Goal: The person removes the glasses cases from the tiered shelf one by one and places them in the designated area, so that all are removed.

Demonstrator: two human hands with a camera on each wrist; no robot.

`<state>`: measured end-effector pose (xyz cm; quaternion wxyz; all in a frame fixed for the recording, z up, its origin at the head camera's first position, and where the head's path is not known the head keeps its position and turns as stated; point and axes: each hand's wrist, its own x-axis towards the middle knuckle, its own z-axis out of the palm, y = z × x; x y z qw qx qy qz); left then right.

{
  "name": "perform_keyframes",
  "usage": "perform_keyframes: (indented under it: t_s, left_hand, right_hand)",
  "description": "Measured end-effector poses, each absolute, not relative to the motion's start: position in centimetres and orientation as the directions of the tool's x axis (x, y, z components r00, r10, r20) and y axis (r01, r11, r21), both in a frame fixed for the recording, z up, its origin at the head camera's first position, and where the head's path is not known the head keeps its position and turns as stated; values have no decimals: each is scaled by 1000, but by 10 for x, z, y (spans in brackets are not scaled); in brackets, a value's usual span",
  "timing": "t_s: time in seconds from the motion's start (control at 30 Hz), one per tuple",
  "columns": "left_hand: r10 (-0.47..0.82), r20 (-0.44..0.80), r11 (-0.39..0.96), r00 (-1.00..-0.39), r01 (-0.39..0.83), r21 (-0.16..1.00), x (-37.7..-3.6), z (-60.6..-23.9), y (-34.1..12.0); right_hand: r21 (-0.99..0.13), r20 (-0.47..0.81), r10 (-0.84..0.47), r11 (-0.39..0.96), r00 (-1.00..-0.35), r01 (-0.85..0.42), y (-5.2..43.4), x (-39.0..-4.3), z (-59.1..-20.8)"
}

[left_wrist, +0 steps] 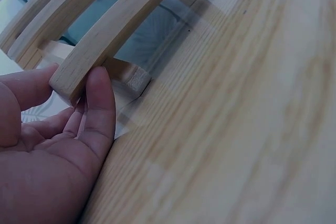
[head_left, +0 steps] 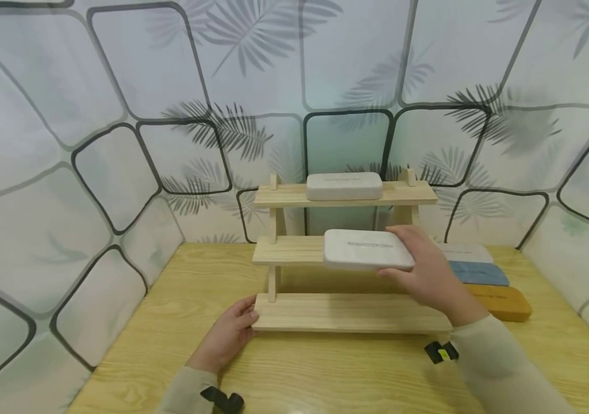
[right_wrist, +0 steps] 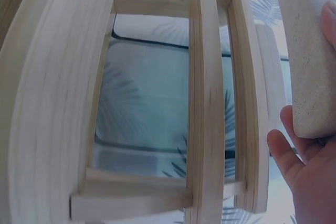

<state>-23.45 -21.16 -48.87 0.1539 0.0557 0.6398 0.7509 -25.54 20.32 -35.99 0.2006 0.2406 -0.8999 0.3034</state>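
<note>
A three-tier wooden display rack [head_left: 325, 313] stands on the table. My left hand [head_left: 227, 333] grips the left end of its lowest shelf; in the left wrist view the thumb and fingers of that hand [left_wrist: 63, 150] pinch the shelf end [left_wrist: 86, 64]. My right hand [head_left: 431, 279] holds a white oblong case [head_left: 366, 253] with rounded corners and faint lettering by its right end. The case is in front of the middle shelf, and its underside hides part of that shelf. In the right wrist view, the held case [right_wrist: 312, 61] appears at the right, beside the rack [right_wrist: 207, 103].
Another white case [head_left: 344, 187] lies on the top shelf. Right of the rack, on the table [head_left: 180, 299], a whitish case [head_left: 467, 253], a blue case [head_left: 482, 274] and a mustard-yellow case [head_left: 503, 303] lie in a row, partly behind my right arm. A patterned curtain [head_left: 253, 69] surrounds the table.
</note>
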Motion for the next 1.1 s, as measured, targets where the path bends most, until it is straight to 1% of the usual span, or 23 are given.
perform_keyframes:
  t_s: [0.33,0.63,0.73,0.93,1.1]
  left_hand:
    - [311,-113,-155,-944,-168,974,-236,-490,-210]
    - [315,-109,-159,-943,-166,973,-235,-490,-211]
    - [313,-106,-154,-944,-161,975,-234,-490,-211]
    - [316,-106,-159,-943,-162,974,-234,-489,-212]
    - [318,-116,-152,-941,-171,974,-234,-488,-212]
  right_hand:
    - [-449,494,-287,724,-821,-523,232,-240,-362]
    - [-443,492,-275,737,-826,-510,258,-232,-369]
    - [-453,496,-271,730,-825,-512,265,-229,-370]
    - [-437,501,-281,734,-819,-520,278,-223,-369]
    - [-458,447,-270,750,-853,-477,292,-218,-370]
